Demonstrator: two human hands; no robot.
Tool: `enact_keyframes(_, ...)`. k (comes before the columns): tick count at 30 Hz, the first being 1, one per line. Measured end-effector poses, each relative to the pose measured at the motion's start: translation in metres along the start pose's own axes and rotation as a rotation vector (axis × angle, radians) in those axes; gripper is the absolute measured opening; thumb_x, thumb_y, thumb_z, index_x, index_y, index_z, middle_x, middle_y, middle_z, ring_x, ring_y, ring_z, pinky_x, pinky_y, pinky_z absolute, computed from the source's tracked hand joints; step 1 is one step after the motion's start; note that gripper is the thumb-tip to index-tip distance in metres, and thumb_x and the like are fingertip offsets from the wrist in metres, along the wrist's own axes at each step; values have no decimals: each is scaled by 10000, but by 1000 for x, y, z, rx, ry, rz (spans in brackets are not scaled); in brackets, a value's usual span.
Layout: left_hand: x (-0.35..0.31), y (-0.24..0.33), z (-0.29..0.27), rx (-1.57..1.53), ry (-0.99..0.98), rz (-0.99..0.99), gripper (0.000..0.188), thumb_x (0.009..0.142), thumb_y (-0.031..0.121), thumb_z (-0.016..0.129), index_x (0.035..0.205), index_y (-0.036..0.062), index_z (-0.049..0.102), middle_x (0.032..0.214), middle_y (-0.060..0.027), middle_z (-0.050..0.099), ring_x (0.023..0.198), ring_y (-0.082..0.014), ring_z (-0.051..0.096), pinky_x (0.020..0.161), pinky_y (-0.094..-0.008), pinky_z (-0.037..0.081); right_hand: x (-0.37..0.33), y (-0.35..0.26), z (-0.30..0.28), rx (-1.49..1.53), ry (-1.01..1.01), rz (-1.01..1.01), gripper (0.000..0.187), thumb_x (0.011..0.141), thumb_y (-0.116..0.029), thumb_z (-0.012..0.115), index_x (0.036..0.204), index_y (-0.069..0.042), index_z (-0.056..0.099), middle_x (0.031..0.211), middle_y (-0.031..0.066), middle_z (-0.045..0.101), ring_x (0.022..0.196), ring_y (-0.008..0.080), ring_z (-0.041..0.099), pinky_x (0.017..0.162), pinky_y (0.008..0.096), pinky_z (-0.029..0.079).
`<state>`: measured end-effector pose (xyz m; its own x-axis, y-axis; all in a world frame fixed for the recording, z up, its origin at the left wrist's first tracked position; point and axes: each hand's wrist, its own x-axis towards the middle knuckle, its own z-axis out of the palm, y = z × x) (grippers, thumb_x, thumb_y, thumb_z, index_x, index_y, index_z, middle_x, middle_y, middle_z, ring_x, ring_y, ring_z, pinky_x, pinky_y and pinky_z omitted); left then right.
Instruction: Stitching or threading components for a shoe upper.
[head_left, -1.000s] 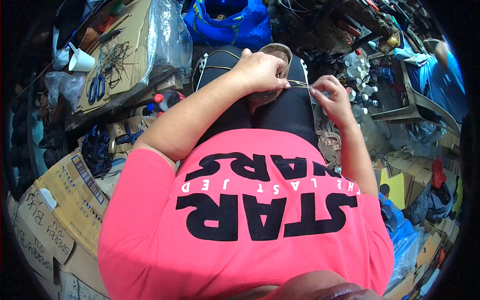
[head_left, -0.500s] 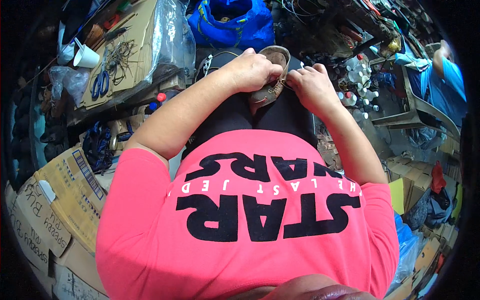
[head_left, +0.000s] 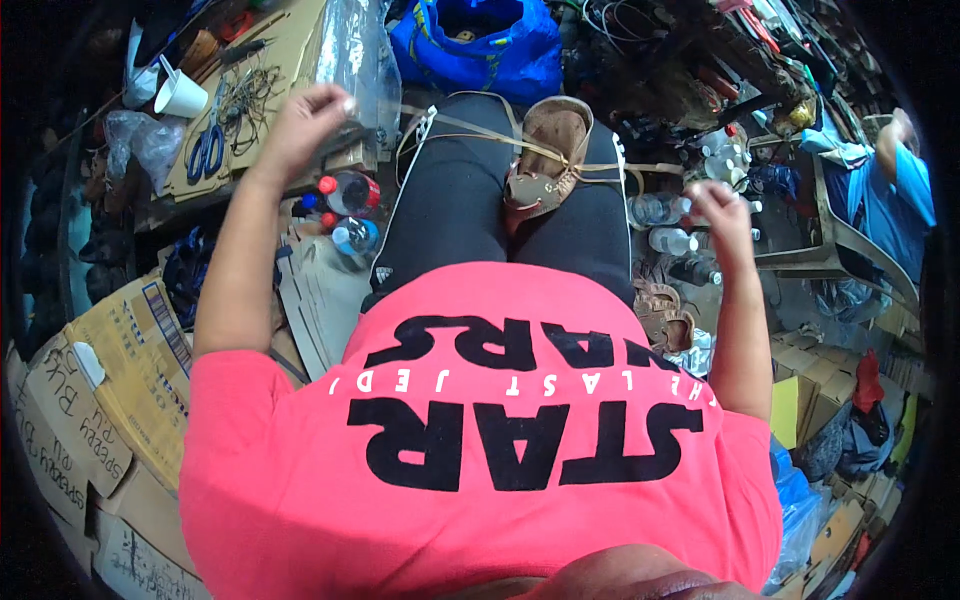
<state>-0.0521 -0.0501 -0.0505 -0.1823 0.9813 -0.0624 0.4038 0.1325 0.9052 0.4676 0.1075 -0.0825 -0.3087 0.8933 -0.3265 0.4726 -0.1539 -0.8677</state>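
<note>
A brown leather shoe upper [head_left: 550, 140], open at the top, lies on my black-trousered thighs, its toe end towards me. A pale cord [head_left: 470, 128], probably a lace or thread, runs out from its stitched seam to both sides. My left hand [head_left: 308, 130] is out at the left above the cardboard, its fingers pinched on one end of the cord. Far to the right, level with my knee, my right hand [head_left: 725, 218] has its fingers closed at the other end; motion smears the fingertips. Neither hand touches the upper.
A blue bag [head_left: 475, 60] stands beyond my knees. On the left are cardboard sheets with blue-handled scissors [head_left: 206, 150] and a white cup [head_left: 182, 95]. Several plastic bottles [head_left: 672, 241] stand at my right. A person in a blue shirt [head_left: 885, 205] sits at far right.
Both hands have moved away from the shoe upper, left hand leftwards and right hand rightwards, drawing the cord out between them. The upper now rests on my lap, unheld.
</note>
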Motion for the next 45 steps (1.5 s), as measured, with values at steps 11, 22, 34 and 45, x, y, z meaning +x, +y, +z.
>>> enact_keyframes(11, -17, 107, 47, -461, -525, 155, 189, 918, 224, 595, 876, 40, 593, 825, -55, 607, 765, -170, 595, 706, -274, 466, -18, -98, 58, 378, -682, -367, 260, 968, -317, 495, 944, -74, 582, 806, 36, 579, 719, 116, 512, 698, 247, 392)
enact_keyframes(22, -95, -13, -270, 1419, 661, -459, 365, 827, 364, 616, 1078, 106, 678, 1004, -172, 673, 930, -272, 656, 806, -373, 494, -103, 129, -321, -1337, 318, 732, 321, 846, -229, 602, 1155, -149, 642, 1121, 166, 638, 1068, 293, 607, 904, 354, 454)
enact_keyframes(34, 4, 48, 139, 381, -332, 167, 328, 832, 182, 654, 1134, 59, 619, 1060, -146, 659, 990, -249, 625, 861, -335, 474, -8, -35, 100, -380, -90, -432, 231, 821, -161, 711, 1009, -46, 643, 775, 26, 605, 718, 97, 520, 673, 245, 446)
enact_keyframes(45, 26, 35, 114, 526, 52, 514, 372, 821, 230, 667, 1160, 87, 615, 1167, -119, 596, 1062, -281, 581, 928, -356, 451, 14, -9, 46, -552, -17, -507, 225, 874, -35, 576, 1079, -63, 665, 916, 55, 587, 818, 151, 585, 744, 273, 472)
